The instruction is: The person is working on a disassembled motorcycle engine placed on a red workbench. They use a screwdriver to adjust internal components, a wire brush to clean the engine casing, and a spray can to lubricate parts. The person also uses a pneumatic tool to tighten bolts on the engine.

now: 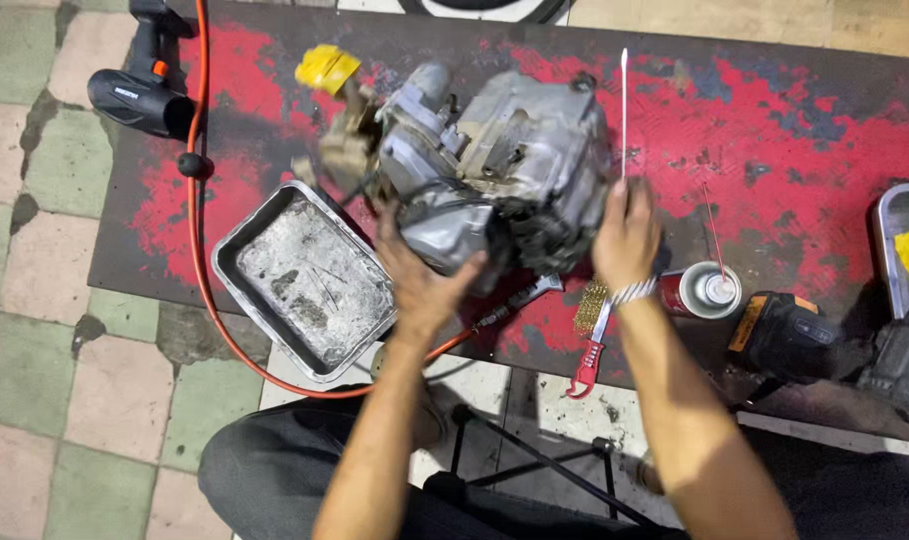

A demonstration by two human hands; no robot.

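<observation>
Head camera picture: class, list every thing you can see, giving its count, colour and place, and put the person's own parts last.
engine block: one, grey, mat centre
yellow cap: one, engine's upper left
work mat: one, red and black, on tiled floor
metal tray: one, silver, left of engine
second tray: one, silver, right edge
orange hose: one, left side
wire brush: one, red handle, near mat's front edge
spray can: one, red, right of brush
power tool: one, black, top left
left hand: on engine's underside
right hand: at engine's right side
</observation>
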